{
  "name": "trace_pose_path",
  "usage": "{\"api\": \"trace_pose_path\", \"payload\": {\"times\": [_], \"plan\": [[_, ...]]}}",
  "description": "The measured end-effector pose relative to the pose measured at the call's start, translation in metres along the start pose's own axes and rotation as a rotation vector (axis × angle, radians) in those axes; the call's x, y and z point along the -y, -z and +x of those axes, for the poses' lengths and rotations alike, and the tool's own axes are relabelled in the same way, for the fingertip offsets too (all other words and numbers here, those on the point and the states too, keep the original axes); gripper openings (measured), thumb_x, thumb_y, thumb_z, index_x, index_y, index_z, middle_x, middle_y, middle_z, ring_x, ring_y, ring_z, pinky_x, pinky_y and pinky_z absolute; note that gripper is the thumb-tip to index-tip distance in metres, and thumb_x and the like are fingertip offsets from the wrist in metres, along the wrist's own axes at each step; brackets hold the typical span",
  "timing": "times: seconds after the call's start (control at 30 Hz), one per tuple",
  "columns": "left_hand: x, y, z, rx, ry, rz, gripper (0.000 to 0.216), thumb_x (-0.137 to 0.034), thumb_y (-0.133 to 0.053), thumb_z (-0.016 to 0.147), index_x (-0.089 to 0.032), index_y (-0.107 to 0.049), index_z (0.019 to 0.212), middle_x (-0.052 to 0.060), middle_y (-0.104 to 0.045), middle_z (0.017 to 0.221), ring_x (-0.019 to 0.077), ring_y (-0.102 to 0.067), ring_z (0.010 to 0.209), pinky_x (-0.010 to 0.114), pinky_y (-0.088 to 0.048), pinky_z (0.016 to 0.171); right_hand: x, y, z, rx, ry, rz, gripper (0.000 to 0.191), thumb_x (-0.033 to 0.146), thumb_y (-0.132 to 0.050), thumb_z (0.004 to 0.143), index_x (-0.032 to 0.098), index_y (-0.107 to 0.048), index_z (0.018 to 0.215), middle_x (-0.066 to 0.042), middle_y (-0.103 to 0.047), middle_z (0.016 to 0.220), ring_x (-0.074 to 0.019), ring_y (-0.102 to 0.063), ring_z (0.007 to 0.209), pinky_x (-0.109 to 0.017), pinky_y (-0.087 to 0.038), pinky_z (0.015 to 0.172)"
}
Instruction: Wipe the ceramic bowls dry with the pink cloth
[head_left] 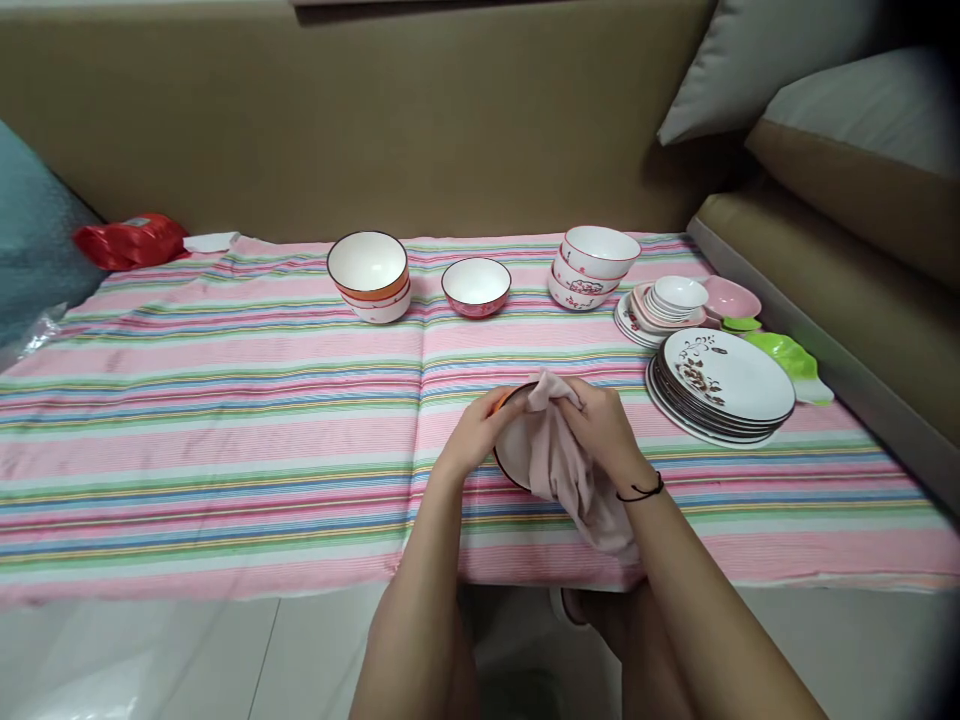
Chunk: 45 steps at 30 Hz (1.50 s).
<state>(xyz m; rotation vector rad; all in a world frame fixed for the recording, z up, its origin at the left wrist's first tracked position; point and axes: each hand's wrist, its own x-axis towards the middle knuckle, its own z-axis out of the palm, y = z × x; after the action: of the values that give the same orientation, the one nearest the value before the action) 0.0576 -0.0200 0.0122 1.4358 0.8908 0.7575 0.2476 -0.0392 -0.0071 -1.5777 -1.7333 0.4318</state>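
Dark-rimmed bowl (514, 457): just below the frame's centre, held between both hands, its opening facing up, likely so the inside stays reachable.
Left hand (478, 432): closed around the bowl's left rim, seemingly to steady it.
Right hand (604, 424): gripping a pale pink cloth (574, 465) bunched against the bowl's inside and right rim; the loose end hangs toward the lower edge.
Bowls: a nested orange-banded stack (369, 265), a single red-patterned bowl (477, 284) and a white stack (592, 268) across the upper middle, nested presumably to save room.
Plates: brown-flowered pile (727, 375) at right, probably grouped by size.
Striped cover (225, 420): spread beneath everything, perhaps as padding.
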Motion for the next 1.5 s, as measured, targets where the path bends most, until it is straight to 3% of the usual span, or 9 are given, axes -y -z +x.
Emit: {"api": "trace_pose_path", "payload": {"times": [0.2, 0.37, 0.47, 0.57, 0.87, 1.07, 1.2, 1.37, 1.5], "plan": [[0.012, -0.003, 0.005, -0.421, -0.056, -0.081, 0.030, -0.038, -0.054, 0.085, -0.018, -0.060, 0.106, 0.007, -0.066, 0.110, 0.0222, -0.058, 0.101, 0.031, -0.045, 0.085, 0.008, -0.015, -0.003, -0.086, -0.252, 0.122, 0.024, 0.035, -0.043, 0.085, 0.019, -0.059, 0.077, -0.003, -0.061, 0.065, -0.0188, -0.052, 0.060, -0.028, -0.036, 0.057], [0.017, -0.006, 0.009, -0.642, -0.113, -0.072, 0.028, -0.037, -0.051, 0.087, -0.020, -0.054, 0.110, 0.006, -0.061, 0.118, 0.0204, -0.055, 0.110, 0.029, -0.042, 0.093, 0.021, -0.029, -0.011, -0.113, -0.392, 0.277, 0.031, 0.035, -0.060, 0.071, 0.017, -0.061, 0.096, -0.010, -0.069, 0.089, -0.0268, -0.062, 0.080, -0.035, -0.047, 0.068], [0.016, -0.003, 0.007, -0.592, -0.140, -0.023, 0.023, -0.036, -0.051, 0.086, -0.020, -0.056, 0.102, 0.004, -0.063, 0.106, 0.0197, -0.057, 0.099, 0.028, -0.044, 0.085, 0.022, -0.030, -0.013, -0.096, -0.425, 0.303, 0.036, 0.032, -0.066, 0.065, 0.016, -0.061, 0.097, -0.009, -0.070, 0.091, -0.0266, -0.063, 0.081, -0.034, -0.047, 0.066], [0.009, 0.002, 0.001, -0.429, -0.101, 0.032, 0.021, -0.034, -0.053, 0.085, -0.020, -0.057, 0.100, 0.002, -0.063, 0.094, 0.0177, -0.057, 0.084, 0.026, -0.043, 0.072, 0.016, -0.022, -0.009, -0.110, -0.380, 0.219, 0.020, 0.035, -0.063, 0.070, 0.018, -0.063, 0.079, -0.006, -0.069, 0.077, -0.0227, -0.060, 0.069, -0.031, -0.042, 0.061], [-0.009, 0.002, -0.014, -0.059, -0.015, 0.255, 0.022, -0.033, -0.055, 0.084, -0.023, -0.065, 0.100, 0.001, -0.068, 0.097, 0.0208, -0.059, 0.091, 0.028, -0.042, 0.078, 0.011, -0.006, -0.004, -0.058, 0.073, -0.154, 0.030, 0.036, -0.051, 0.086, 0.020, -0.069, 0.068, -0.005, -0.068, 0.064, -0.0167, -0.055, 0.057, -0.028, -0.028, 0.057], [-0.004, -0.001, -0.015, -0.255, 0.058, 0.198, 0.030, -0.032, -0.058, 0.079, -0.027, -0.057, 0.108, -0.003, -0.065, 0.076, 0.0168, -0.055, 0.067, 0.026, -0.036, 0.060, 0.012, -0.008, -0.002, -0.101, -0.080, -0.337, 0.033, 0.036, -0.051, 0.083, 0.018, -0.056, 0.056, -0.006, -0.057, 0.053, -0.0155, -0.040, 0.049, -0.030, -0.019, 0.054], [-0.002, 0.000, -0.013, -0.456, 0.064, 0.025, 0.032, -0.032, -0.056, 0.079, -0.027, -0.049, 0.109, -0.007, -0.050, 0.060, 0.0131, -0.044, 0.054, 0.024, -0.030, 0.051, 0.016, -0.012, -0.005, -0.039, -0.256, -0.086, 0.040, 0.039, -0.043, 0.088, 0.020, -0.042, 0.052, -0.002, -0.049, 0.050, -0.0139, -0.037, 0.048, -0.029, -0.023, 0.051], [0.002, 0.000, -0.010, -0.665, 0.014, -0.029, 0.032, -0.035, -0.054, 0.081, -0.025, -0.049, 0.110, -0.005, -0.047, 0.067, 0.0127, -0.045, 0.057, 0.024, -0.033, 0.053, 0.028, -0.028, -0.015, -0.029, -0.356, 0.243, 0.021, 0.038, -0.047, 0.085, 0.019, -0.058, 0.085, -0.005, -0.068, 0.080, -0.0221, -0.060, 0.072, -0.030, -0.042, 0.060], [0.005, -0.003, -0.007, -0.690, 0.018, 0.042, 0.039, -0.035, -0.054, 0.082, -0.024, -0.046, 0.119, -0.006, -0.043, 0.063, 0.0131, -0.043, 0.056, 0.025, -0.034, 0.055, 0.032, -0.034, -0.016, -0.048, -0.471, 0.213, 0.047, 0.035, -0.073, 0.063, 0.019, -0.056, 0.105, -0.009, -0.070, 0.095, -0.0283, -0.063, 0.084, -0.032, -0.047, 0.064]]}}
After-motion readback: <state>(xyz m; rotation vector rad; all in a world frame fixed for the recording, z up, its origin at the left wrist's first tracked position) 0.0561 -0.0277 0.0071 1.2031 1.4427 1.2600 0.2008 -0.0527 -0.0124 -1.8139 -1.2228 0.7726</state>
